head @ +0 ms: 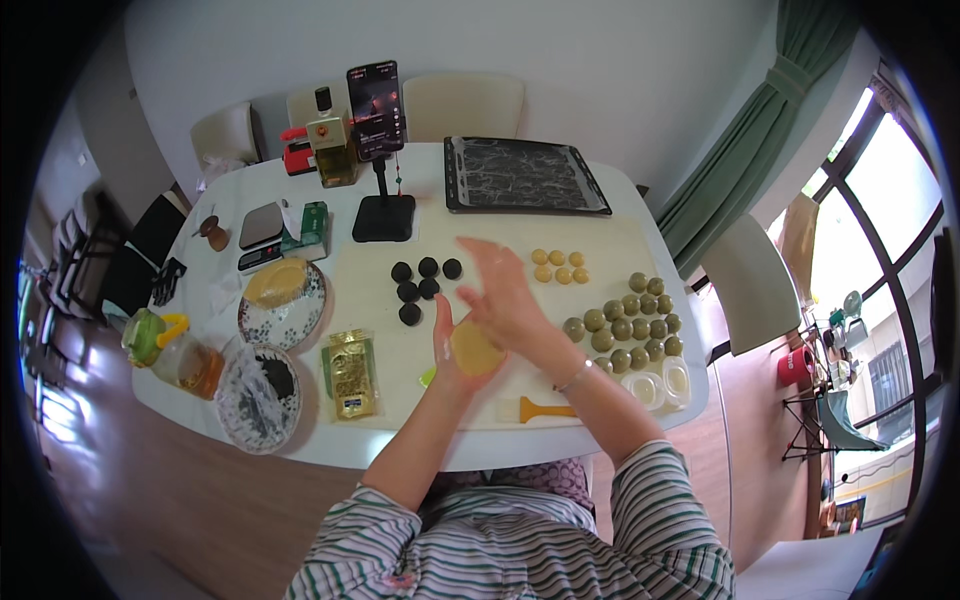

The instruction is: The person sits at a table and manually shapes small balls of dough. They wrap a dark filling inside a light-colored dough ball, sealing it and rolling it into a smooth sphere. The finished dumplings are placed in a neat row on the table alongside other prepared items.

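On the palm of my left hand (pixel 448 364) lies a flattened disc of yellow dough (pixel 477 349). My right hand (pixel 504 289) is just above and beyond it, blurred, with fingers apart and nothing in them; whether its heel touches the disc is hard to tell. Beyond my left hand several black balls (pixel 407 291) sit on the pale mat (pixel 375 300). Small yellow dough balls (pixel 556 257) stand in two rows past my right hand. Larger olive-green balls (pixel 621 328) are grouped at the right. By my right forearm lies a pastry brush (pixel 544 410) with an orange handle.
A lined black baking tray (pixel 525 176) and a phone (pixel 376 112) on a stand (pixel 384 217) are at the back. Leftward are a plate of yellow dough (pixel 281 326), a plastic-covered bowl (pixel 259 442), an oil jug (pixel 191 367) and a gold packet (pixel 351 375). Clear plastic containers (pixel 660 386) sit front right.
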Action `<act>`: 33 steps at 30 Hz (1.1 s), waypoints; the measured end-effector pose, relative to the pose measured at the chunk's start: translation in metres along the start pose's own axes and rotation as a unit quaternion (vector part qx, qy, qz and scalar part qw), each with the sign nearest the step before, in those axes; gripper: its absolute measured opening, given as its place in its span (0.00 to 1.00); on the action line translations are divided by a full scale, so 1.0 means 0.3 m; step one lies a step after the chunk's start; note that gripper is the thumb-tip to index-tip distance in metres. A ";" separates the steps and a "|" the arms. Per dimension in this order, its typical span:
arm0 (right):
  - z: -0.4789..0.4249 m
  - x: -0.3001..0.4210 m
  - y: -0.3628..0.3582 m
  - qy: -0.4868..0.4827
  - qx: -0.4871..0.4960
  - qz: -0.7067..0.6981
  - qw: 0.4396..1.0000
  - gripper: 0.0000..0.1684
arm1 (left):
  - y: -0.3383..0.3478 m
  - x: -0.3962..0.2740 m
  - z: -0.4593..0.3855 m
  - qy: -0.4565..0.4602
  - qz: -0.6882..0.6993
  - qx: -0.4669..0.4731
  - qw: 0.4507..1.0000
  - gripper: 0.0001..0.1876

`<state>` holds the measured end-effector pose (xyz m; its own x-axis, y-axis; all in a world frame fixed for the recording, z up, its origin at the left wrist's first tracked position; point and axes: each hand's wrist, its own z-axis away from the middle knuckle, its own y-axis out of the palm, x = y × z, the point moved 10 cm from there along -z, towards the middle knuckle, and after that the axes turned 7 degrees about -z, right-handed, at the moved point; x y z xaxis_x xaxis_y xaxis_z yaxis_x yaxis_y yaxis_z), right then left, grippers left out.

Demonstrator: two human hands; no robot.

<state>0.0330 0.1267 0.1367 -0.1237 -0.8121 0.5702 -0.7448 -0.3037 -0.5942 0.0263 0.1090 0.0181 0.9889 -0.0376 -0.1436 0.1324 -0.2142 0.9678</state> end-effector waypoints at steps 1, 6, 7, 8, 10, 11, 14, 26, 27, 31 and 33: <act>0.001 0.044 0.046 -0.047 0.022 0.034 0.998 0.32 | -0.023 -0.011 0.013 0.018 -0.076 -0.088 0.993 0.48; 0.015 0.110 0.102 -0.177 0.059 0.068 0.980 0.35 | -0.012 -0.035 0.008 0.057 -0.118 -0.098 0.987 0.44; 0.025 0.115 0.108 -0.195 0.062 0.070 0.976 0.34 | -0.016 -0.041 0.002 0.074 -0.127 -0.095 0.985 0.44; 0.035 0.122 0.115 -0.214 0.066 0.073 0.972 0.33 | -0.019 -0.057 -0.006 0.102 -0.140 -0.096 0.980 0.43; 0.054 0.135 0.125 -0.226 0.050 0.108 0.967 0.33 | -0.048 -0.092 -0.026 0.175 -0.175 -0.112 0.962 0.42; 0.066 0.145 0.129 -0.232 0.042 0.125 0.964 0.33 | -0.072 -0.106 -0.027 0.209 -0.179 -0.132 0.952 0.41; 0.097 0.179 0.095 -0.240 -0.014 0.145 0.960 0.31 | -0.102 -0.074 -0.035 0.195 -0.120 -0.121 0.966 0.41; -0.013 -0.073 0.095 0.016 0.092 -0.116 0.989 0.14 | 0.034 0.023 0.014 -0.030 -0.057 -0.060 0.996 0.42; -0.014 -0.048 0.077 0.006 0.067 -0.082 0.994 0.14 | 0.051 0.019 0.014 -0.020 -0.084 -0.083 0.993 0.41; 0.032 0.052 0.066 -0.072 -0.041 0.051 0.995 0.14 | 0.047 0.007 0.000 0.035 -0.084 -0.073 0.993 0.40; 0.071 0.099 0.049 -0.132 -0.081 0.093 0.984 0.13 | 0.037 0.014 0.005 0.019 -0.073 -0.070 0.995 0.38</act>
<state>0.0324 0.0875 0.1330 -0.1087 -0.9537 0.2806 -0.8232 -0.0719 -0.5631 0.0318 0.1051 0.0280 0.9597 0.0207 -0.2802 0.2810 -0.0771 0.9566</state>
